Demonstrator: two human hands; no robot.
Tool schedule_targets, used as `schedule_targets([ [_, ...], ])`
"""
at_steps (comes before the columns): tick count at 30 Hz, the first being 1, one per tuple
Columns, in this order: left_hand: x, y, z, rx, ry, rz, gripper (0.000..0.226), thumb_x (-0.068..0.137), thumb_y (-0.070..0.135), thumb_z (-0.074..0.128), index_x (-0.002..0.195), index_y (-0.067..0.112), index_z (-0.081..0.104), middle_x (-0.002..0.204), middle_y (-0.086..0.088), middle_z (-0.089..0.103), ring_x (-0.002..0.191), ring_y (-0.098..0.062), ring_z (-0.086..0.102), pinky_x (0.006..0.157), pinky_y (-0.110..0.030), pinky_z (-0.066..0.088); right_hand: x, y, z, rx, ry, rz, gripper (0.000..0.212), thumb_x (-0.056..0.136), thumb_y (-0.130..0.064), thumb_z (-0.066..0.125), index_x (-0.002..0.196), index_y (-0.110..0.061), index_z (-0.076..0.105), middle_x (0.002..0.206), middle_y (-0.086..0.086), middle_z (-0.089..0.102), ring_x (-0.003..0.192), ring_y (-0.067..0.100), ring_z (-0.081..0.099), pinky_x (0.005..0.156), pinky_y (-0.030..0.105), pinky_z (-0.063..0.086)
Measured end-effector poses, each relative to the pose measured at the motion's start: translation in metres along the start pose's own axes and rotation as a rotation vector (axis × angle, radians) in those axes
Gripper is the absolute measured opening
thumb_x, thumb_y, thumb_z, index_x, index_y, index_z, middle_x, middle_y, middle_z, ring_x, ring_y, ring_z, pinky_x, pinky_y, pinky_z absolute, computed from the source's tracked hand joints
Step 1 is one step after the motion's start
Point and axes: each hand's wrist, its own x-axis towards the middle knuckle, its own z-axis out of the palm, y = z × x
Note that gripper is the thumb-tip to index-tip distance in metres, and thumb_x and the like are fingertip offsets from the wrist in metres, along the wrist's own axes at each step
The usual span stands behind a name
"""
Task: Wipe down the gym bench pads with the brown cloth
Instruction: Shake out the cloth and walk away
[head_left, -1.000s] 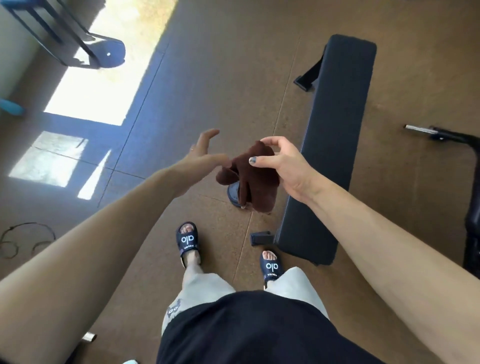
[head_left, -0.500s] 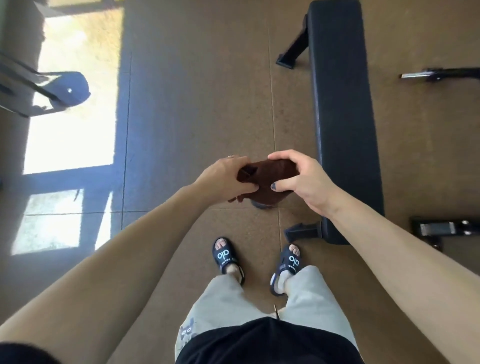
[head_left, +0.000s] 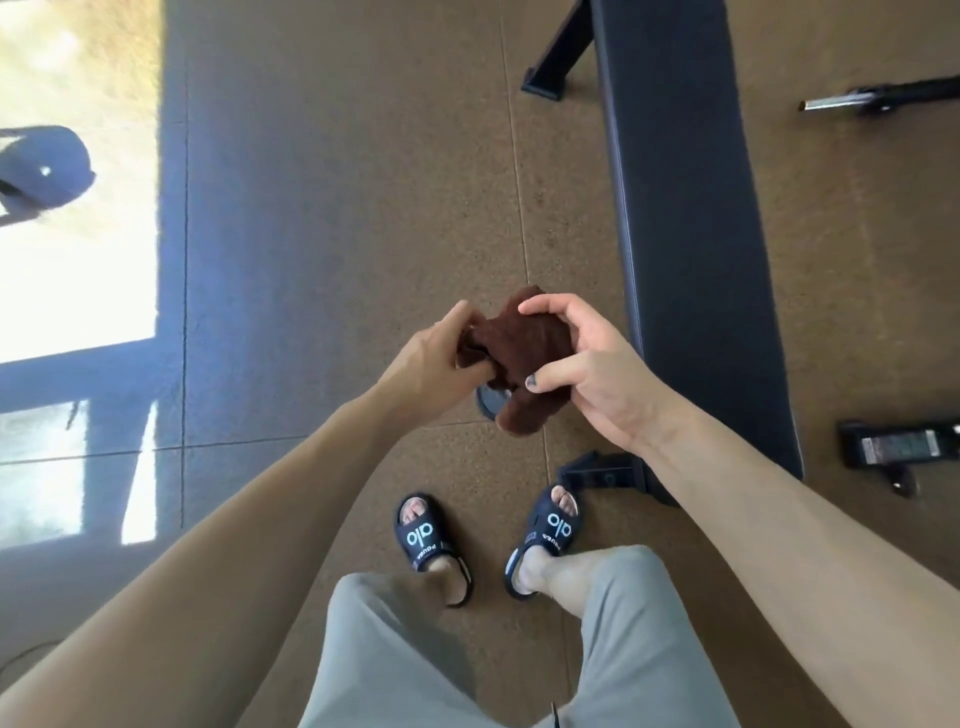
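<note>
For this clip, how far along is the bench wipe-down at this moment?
Done: only the pickup. The crumpled dark brown cloth is off the floor, gripped by both the left hand and the right hand, which seem to be bunching or arranging it. In hand: readying the cloth in the air, apart from the long black padded gym bench. Left: all the wiping; nothing touches the pad yet.
</note>
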Motion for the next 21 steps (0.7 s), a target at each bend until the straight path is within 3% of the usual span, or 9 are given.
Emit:
schedule_targets([
  [2, 0.018, -0.017, 0.014, 0.057, -0.042, 0.019, 0.022, 0.093, 0.019, 0.07, 0.109, 0.015, 0.055, 0.096, -0.003, 0.068, 0.089, -0.023, 0.063, 0.081, -0.039, 0.051, 0.014, 0.022, -0.017, -0.185, 0.073, -0.065, 0.07, 0.069, 0.007, 0.075, 0.127, -0.032, 0.066, 0.125, 0.001, 0.067, 0.118, 0.018, 0.065, 0.1, 0.036, 0.055],
  [4, 0.036, -0.044, 0.024, 0.132, -0.159, 0.013, 0.015, 0.097, 0.023, 0.066, 0.109, 0.024, 0.057, 0.101, -0.001, 0.068, 0.095, -0.021, 0.065, 0.083, -0.037, 0.052, 0.027, 0.046, -0.035, -0.558, 0.162, -0.144, 0.066, 0.076, 0.003, 0.076, 0.131, -0.032, 0.065, 0.125, -0.006, 0.069, 0.117, 0.011, 0.063, 0.099, 0.024, 0.053],
  [7, 0.059, -0.084, 0.043, 0.146, -0.292, 0.018, 0.013, 0.1, 0.022, 0.063, 0.104, 0.034, 0.059, 0.106, 0.002, 0.068, 0.104, -0.019, 0.065, 0.091, -0.037, 0.054, 0.046, 0.094, -0.057, -0.918, 0.213, -0.203, 0.05, 0.085, -0.004, 0.075, 0.128, -0.027, 0.066, 0.119, -0.005, 0.072, 0.109, 0.012, 0.065, 0.085, 0.004, 0.044],
  [11, 0.092, -0.136, 0.087, 0.102, -0.304, -0.004, 0.021, 0.101, 0.019, 0.059, 0.095, 0.039, 0.058, 0.102, -0.001, 0.067, 0.098, -0.021, 0.066, 0.084, -0.031, 0.055, 0.087, 0.165, -0.074, -1.001, 0.19, -0.114, 0.023, 0.089, -0.012, 0.074, 0.106, -0.024, 0.065, 0.107, 0.0, 0.067, 0.098, 0.019, 0.065, 0.082, 0.028, 0.052],
  [14, 0.117, -0.179, 0.123, -0.038, -0.333, -0.114, 0.016, 0.101, 0.01, 0.057, 0.098, 0.025, 0.064, 0.094, -0.002, 0.067, 0.088, -0.018, 0.065, 0.079, -0.029, 0.052, 0.128, 0.214, -0.093, -0.825, 0.13, 0.005, 0.02, 0.073, -0.019, 0.08, 0.082, -0.021, 0.063, 0.107, -0.004, 0.067, 0.097, 0.016, 0.065, 0.085, 0.037, 0.052],
  [16, 0.133, -0.207, 0.144, -0.273, -0.386, -0.242, 0.017, 0.102, 0.005, 0.052, 0.099, 0.017, 0.064, 0.093, -0.004, 0.063, 0.089, -0.017, 0.062, 0.082, -0.03, 0.051, 0.152, 0.243, -0.106, -0.518, 0.073, 0.104, 0.02, 0.062, -0.022, 0.075, 0.075, -0.019, 0.061, 0.092, -0.005, 0.07, 0.09, 0.016, 0.063, 0.082, 0.038, 0.046],
  [17, 0.141, -0.22, 0.155, -0.394, -0.412, -0.303, 0.02, 0.102, 0.004, 0.049, 0.097, 0.016, 0.064, 0.093, -0.005, 0.062, 0.09, -0.018, 0.061, 0.083, -0.031, 0.051, 0.166, 0.257, -0.112, -0.325, 0.067, 0.144, 0.019, 0.061, -0.02, 0.072, 0.078, -0.019, 0.063, 0.086, -0.001, 0.069, 0.09, 0.02, 0.063, 0.082, 0.038, 0.044],
  [19, 0.162, -0.245, 0.176, -0.513, -0.4, -0.374, 0.024, 0.103, 0.003, 0.044, 0.096, 0.015, 0.064, 0.092, -0.006, 0.064, 0.089, -0.02, 0.062, 0.082, -0.034, 0.051, 0.199, 0.287, -0.122, -0.047, 0.077, 0.236, 0.027, 0.073, -0.014, 0.069, 0.099, -0.01, 0.072, 0.098, 0.009, 0.077, 0.099, 0.029, 0.071, 0.092, 0.039, 0.053],
  [21, 0.184, -0.27, 0.194, -0.462, -0.315, -0.41, 0.025, 0.103, 0.004, 0.044, 0.103, 0.015, 0.066, 0.098, -0.006, 0.07, 0.091, -0.019, 0.068, 0.087, -0.037, 0.057, 0.233, 0.316, -0.125, -0.039, 0.109, 0.299, 0.028, 0.089, -0.009, 0.065, 0.116, -0.005, 0.071, 0.108, 0.013, 0.078, 0.105, 0.029, 0.074, 0.099, 0.042, 0.056],
])
